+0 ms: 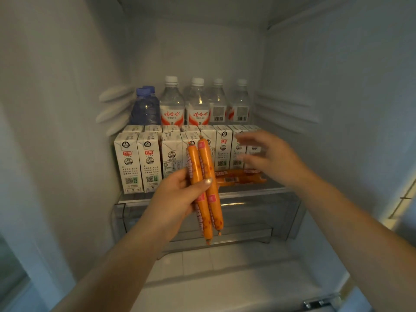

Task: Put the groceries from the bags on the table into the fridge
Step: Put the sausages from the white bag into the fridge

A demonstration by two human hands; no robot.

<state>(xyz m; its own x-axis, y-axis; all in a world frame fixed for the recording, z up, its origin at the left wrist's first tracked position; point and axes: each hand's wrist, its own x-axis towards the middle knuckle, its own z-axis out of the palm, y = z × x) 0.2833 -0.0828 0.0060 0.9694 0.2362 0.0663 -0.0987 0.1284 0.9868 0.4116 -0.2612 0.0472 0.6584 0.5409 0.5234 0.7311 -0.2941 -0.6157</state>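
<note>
Head view, looking into an open fridge. Left hand (pixel 177 194) wrapped around two orange sausage sticks (pixel 204 188), thumb across the front, sticks held near upright in front of the glass shelf (pixel 247 192). Right hand (pixel 267 156) spread, fingers loose and holding nothing, hovering just above more sausage sticks on the shelf (pixel 238 177); motion blur there, so touching the cartons or merely near them cannot be told.

On the same shelf: two rows of white milk cartons (pixel 137 163), and behind them four clear water bottles (pixel 172 102) with white caps, plus blue bottles (pixel 145 106) at the back left. Below the shelf, a clear drawer (pixel 247 221), contents not readable.

Step in hand, by the look of it: stocking sausages, with part of the batch already laid flat at the front right and two left to place. Next move likely calls for passing one stick to the free right hand, or carrying both over directly, then turning them level and laying them beside or atop the lying pile, in the narrow strip before the cartons. Care needed not to nudge the front cartons or let the round sticks roll off the shelf lip.
</note>
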